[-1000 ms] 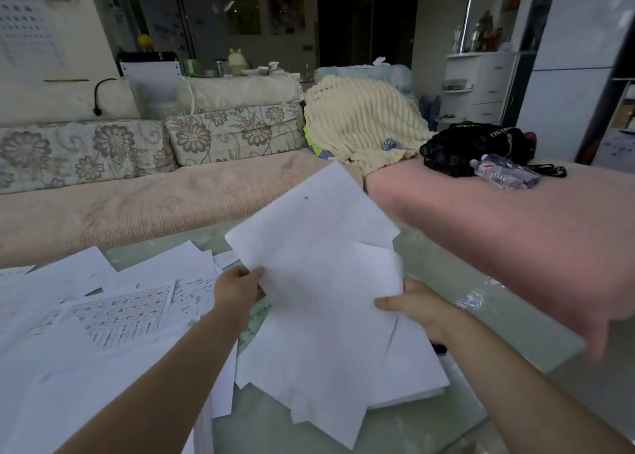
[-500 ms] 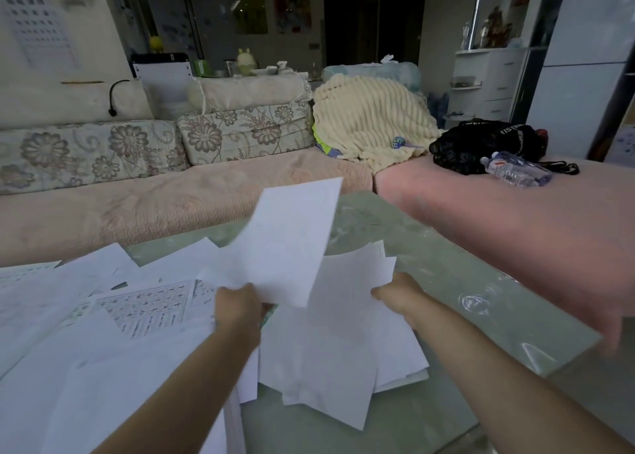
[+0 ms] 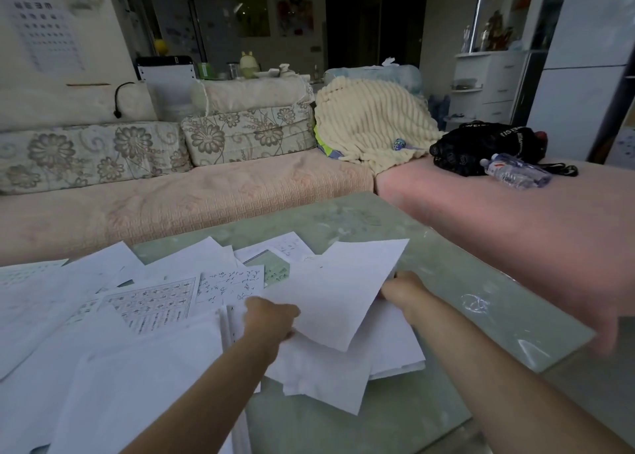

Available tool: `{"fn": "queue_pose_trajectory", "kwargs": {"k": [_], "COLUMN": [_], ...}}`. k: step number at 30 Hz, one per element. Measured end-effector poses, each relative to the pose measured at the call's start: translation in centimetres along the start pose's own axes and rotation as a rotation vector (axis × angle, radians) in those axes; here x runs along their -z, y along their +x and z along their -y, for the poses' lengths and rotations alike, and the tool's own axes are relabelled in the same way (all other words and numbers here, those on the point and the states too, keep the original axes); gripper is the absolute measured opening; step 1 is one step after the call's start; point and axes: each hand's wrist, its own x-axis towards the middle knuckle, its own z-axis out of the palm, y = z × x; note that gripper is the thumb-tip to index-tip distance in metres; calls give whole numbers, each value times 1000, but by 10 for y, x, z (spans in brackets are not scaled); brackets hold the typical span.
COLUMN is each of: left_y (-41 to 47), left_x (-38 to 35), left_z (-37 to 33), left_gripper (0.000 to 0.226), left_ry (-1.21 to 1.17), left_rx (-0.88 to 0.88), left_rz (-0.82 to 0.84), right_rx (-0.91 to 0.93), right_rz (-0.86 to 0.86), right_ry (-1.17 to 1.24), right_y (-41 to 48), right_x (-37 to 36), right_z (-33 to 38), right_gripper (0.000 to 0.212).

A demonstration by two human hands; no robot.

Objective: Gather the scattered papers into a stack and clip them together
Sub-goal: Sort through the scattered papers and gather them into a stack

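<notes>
Pale green glass worktop fills the lower centre and right of frame, w/ a sofa running behind it across the middle left. Floral back cushions line the sofa at centre left. A cream ribbed blanket is heaped at upper centre; a small blue-patterned ball rests at its lower right edge. At right, a black bag lies on a pink-covered seat, clear plastic bottle on its side just in front of it. An eye chart hangs upper left. White drawers stand upper right, beside a tall white cabinet.
</notes>
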Motion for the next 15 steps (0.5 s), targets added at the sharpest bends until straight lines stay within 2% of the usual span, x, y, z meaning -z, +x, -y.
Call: {"fn": "queue_pose_trajectory", "kwargs": {"k": [2,3,4,5,7,9,12,15], "left_y": [7,10,13,15,17,15,2,0], "left_x": [5,6,3,0,-8,-18,-28,-30], "left_z": [-3,-4,-5,-5,-1,7,9,4], "left_gripper": [68,71,68,61,55,53,41,28], "left_ry": [453,623,758,871,1022,1053,1031,855], "left_rx": [-318,-504,-649,-726,-638,-556,-697,-682], "left_rz": [-185,-191,-127,-12,271,427,408,319], "right_rx": [0,-2,-11,-19,-47,-59,25,79], "right_rz": [21,40,46,37,46,83,98,75], "right_ry": [1,6,19,44,135,200,52,-75], "right_y": [-8,-8,-8,-4,2,5,8,8], "right_x": [3,4,5,5,4,4,5,6], "right_z": [4,4,4,4,4,4,-2,-5], "right_gripper": [17,8,2,6,12,16,35,46]}}
